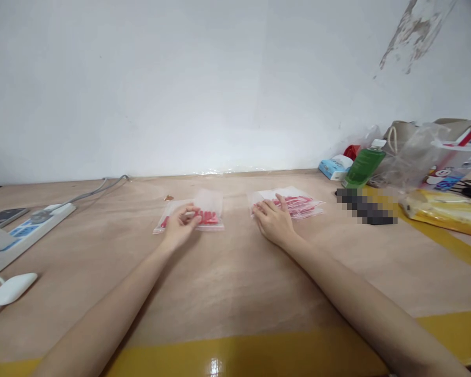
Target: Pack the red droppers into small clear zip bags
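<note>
My left hand (180, 225) is over the left group of small clear zip bags, its fingers curled and thumb and fingertips pinched at the edge of one zip bag (210, 222). Short red pieces (208, 215) show through the plastic, their exact kind too small to make out. Part of this group lies hidden beneath the hand. To the right, my right hand (275, 220) rests palm down on a stack of similar bags (304, 207) with red contents. Its fingers are stretched out and apart, touching the left side of the stack.
Brown paper edged with yellow tape (227, 351) covers the table. A white power strip (35, 230), a phone (6, 217) and a white charger (13, 289) are at left. At right stand a green bottle (365, 165), a tissue pack (332, 168), plastic bags and a yellow packet (447, 212).
</note>
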Motion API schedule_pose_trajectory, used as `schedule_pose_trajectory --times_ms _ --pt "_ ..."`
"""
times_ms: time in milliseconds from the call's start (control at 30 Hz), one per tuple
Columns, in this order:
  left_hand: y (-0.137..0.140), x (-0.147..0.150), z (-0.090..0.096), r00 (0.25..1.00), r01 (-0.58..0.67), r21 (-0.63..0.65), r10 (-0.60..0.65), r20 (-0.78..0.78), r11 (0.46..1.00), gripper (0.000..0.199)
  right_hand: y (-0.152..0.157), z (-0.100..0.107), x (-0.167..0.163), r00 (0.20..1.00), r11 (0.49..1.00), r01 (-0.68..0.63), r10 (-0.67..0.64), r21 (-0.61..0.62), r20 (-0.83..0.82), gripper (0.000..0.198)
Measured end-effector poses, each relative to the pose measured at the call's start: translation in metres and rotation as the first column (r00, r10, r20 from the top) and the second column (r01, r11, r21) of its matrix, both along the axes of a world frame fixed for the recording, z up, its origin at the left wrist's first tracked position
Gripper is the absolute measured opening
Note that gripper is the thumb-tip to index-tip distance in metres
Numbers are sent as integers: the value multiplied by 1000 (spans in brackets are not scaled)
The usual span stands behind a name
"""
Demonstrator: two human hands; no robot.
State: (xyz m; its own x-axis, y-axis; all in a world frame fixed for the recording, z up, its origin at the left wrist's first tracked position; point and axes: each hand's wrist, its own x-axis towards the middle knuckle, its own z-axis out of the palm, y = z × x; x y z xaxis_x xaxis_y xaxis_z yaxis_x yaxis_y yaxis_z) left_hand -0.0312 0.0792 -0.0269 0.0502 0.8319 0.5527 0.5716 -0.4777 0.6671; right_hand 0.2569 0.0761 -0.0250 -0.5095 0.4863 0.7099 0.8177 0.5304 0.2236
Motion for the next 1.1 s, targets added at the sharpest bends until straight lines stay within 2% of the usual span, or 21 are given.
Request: schedule_pose_trajectory --times_ms 167,267,400,500,567,633,700,767,833,900,1033,1100 --pt "11 -52 5 993 -98 -20 96 -62 995 36 16 -2 1 987 995 86 -92 45 135 25" --pt "12 -69 3 978 -140 -2 138 -154 990 26 23 -3 -2 984 996 81 -87 43 158 26" --pt "8 -68 5 937 -237 166 270 -221 957 19 24 -7 -13 994 1000 -19 21 -22 106 27" --pt "-2 -46 7 904 -275 324 358 -233 905 16 22 -12 -28 993 993 -89 94 -78 73 26" --pt "-12 -22 6 904 -193 367 311 -295 910 14 20 -15 -39 986 982 -143 152 -123 69 27" --pt "-21 4 3 899 -46 347 190 -394 937 14 17 -17 -49 974 965 -198 213 -172 73 30" --pt "-27 27 -1 869 143 288 20 -495 947 22 13 -16 -53 959 943 -258 276 -210 61 33" --pt "-28 40 -4 846 234 263 -63 -530 936 31 8 -13 -48 937 912 -332 348 -241 24 36" --pt "-26 44 -5 830 274 271 -84 -552 923 32 4 -8 -36 915 880 -391 403 -272 -13 39" --pt "-21 41 -5 808 306 280 -93 -582 910 28 1 -4 -20 913 870 -398 408 -291 -29 39" --pt "-14 32 -4 750 381 275 -122 -650 883 21 2 -5 3 942 909 -332 336 -251 -30 22" --pt "-13 31 -5 746 385 294 -107 -657 875 21 5 -8 6 949 929 -312 313 -200 -27 17"
